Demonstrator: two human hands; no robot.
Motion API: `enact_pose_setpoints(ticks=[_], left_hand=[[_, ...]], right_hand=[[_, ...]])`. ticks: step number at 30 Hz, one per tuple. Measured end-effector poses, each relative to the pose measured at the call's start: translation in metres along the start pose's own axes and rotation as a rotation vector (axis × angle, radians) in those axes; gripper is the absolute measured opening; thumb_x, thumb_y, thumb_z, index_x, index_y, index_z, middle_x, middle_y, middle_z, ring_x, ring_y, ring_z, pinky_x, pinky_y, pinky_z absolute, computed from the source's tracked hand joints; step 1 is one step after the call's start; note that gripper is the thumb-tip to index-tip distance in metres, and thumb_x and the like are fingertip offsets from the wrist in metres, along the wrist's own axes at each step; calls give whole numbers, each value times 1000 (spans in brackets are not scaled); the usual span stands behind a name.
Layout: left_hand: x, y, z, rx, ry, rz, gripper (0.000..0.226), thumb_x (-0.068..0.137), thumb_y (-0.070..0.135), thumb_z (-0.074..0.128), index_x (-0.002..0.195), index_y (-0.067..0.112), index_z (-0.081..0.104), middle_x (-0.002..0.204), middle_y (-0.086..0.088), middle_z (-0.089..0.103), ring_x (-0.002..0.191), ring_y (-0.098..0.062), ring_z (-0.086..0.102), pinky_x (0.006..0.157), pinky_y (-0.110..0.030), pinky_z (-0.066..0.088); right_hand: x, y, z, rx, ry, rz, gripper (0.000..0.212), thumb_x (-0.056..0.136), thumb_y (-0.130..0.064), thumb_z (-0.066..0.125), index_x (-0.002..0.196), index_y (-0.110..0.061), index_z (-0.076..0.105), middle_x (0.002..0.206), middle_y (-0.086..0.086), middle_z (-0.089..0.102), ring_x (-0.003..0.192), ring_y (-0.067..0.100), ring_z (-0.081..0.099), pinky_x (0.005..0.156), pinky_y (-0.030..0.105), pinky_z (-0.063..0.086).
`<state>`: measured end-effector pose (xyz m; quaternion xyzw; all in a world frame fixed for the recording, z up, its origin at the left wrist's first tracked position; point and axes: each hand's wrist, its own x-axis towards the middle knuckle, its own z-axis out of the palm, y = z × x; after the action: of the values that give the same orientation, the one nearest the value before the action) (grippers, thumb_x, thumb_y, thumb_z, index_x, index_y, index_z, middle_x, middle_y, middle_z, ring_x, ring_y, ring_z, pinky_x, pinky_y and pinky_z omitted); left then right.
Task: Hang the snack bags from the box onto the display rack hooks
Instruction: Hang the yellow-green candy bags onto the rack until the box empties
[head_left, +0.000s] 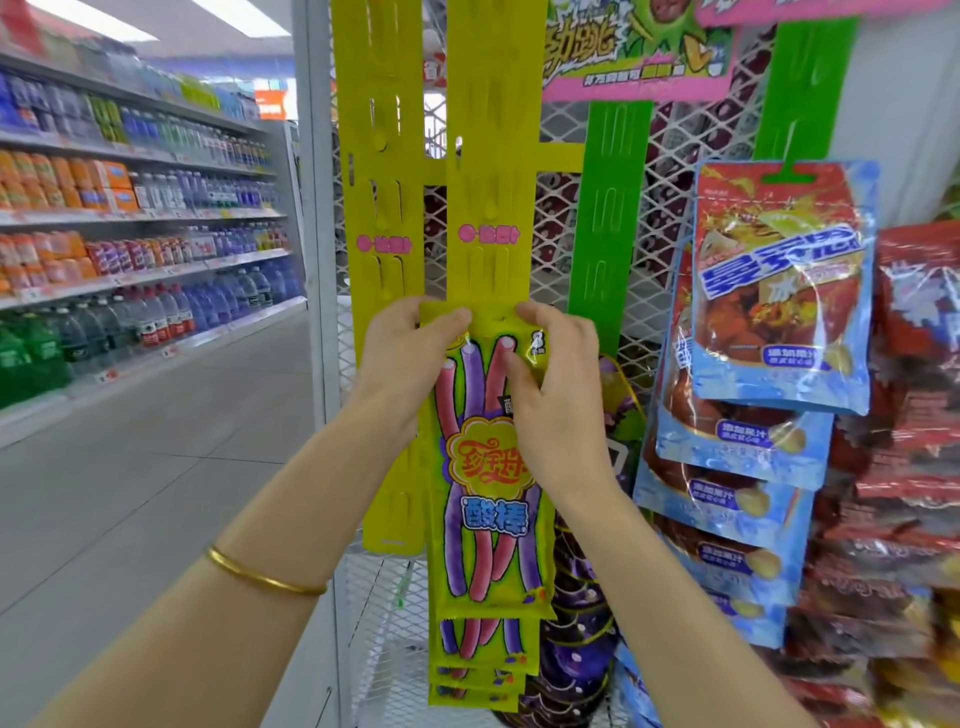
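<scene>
Now my left hand (410, 353) and right hand (556, 384) pinch the top corners of a yellow snack bag (488, 493) — held flat against the yellow display strip (488, 208) rising above my fingers — while other bags (475, 660) hang just below it.

The yellow bag (485, 467) read "酸棒" below its flower logo, with "8" near its top right. The blue bags (779, 291) on the right carried "添加果汁". Pink print on the strips (483, 208) was illegible.
</scene>
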<state>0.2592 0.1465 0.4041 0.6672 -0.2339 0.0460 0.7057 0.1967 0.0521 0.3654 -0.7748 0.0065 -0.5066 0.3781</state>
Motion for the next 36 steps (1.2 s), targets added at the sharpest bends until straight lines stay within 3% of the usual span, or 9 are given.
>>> enact_pose_setpoints(ticks=[3, 6, 7, 11, 17, 24, 28, 32, 36], left_hand=[[1, 0, 1, -36, -3, -16, 7, 87, 17, 62, 81, 21, 61, 89, -6, 69, 89, -25, 66, 84, -41, 53], [0, 0, 2, -89, 16, -44, 15, 87, 12, 60, 78, 23, 57, 70, 6, 64, 60, -7, 64, 62, -24, 52], [0, 1, 2, -92, 18, -53, 17, 88, 11, 60, 77, 24, 57, 67, 7, 63, 57, -6, 62, 61, -23, 51], [-2, 2, 3, -96, 3, -68, 17, 88, 10, 59, 77, 24, 58, 73, 5, 65, 67, -11, 62, 73, -31, 52], [-3, -3, 1, -45, -48, -30, 24, 87, 2, 54, 73, 19, 63, 73, 1, 68, 69, -16, 62, 76, -35, 52], [-6, -16, -4, 43, -54, 62, 23, 89, 2, 56, 110, 11, 58, 104, -6, 66, 94, -15, 61, 82, -23, 50], [-8, -24, -5, 105, -49, 96, 25, 91, 3, 55, 114, 13, 55, 110, -4, 64, 100, -15, 60, 81, -15, 47], [-9, -25, -4, 131, -56, 122, 24, 92, 2, 53, 111, 15, 55, 108, -2, 64, 98, -13, 60, 73, -8, 47], [-11, -26, -4, 159, -58, 158, 25, 91, -2, 51, 108, 16, 55, 109, -3, 64, 100, -15, 60, 77, -14, 47]], right_hand=[[-1, 1, -1, -5, -11, 16, 32, 94, -8, 52, 126, -10, 49, 115, -1, 40, 98, -29, 31, 83, -7, 22], [-4, 2, -3, -19, -25, 24, 32, 94, -9, 52, 126, -12, 50, 115, -1, 40, 96, -31, 30, 82, -7, 22], [-4, 2, -3, -22, -27, 25, 32, 94, -9, 52, 126, -12, 51, 115, -1, 40, 96, -31, 31, 81, -7, 22], [-4, 6, -4, -34, -22, 26, 33, 93, -10, 53, 126, -13, 52, 114, -3, 40, 96, -29, 32, 83, -7, 22], [-16, 14, 0, -8, -12, 36, 35, 92, -7, 55, 127, -12, 52, 111, -4, 40, 98, -30, 30, 84, -7, 21], [-27, 20, 5, -70, 5, -13, 40, 88, 3, 56, 126, -6, 51, 112, -1, 38, 98, -32, 28, 81, -8, 23], [-29, 17, 6, -92, 25, 10, 39, 88, 2, 58, 124, -8, 51, 111, 1, 40, 86, -17, 31, 79, -7, 25], [-31, 14, 7, -109, -2, 52, 39, 89, 1, 55, 126, -12, 48, 110, -1, 38, 80, -12, 30, 75, -6, 28], [-31, 13, 8, -148, -26, 64, 39, 91, 1, 53, 127, -13, 46, 113, 3, 38, 75, -6, 28, 68, 11, 30]])
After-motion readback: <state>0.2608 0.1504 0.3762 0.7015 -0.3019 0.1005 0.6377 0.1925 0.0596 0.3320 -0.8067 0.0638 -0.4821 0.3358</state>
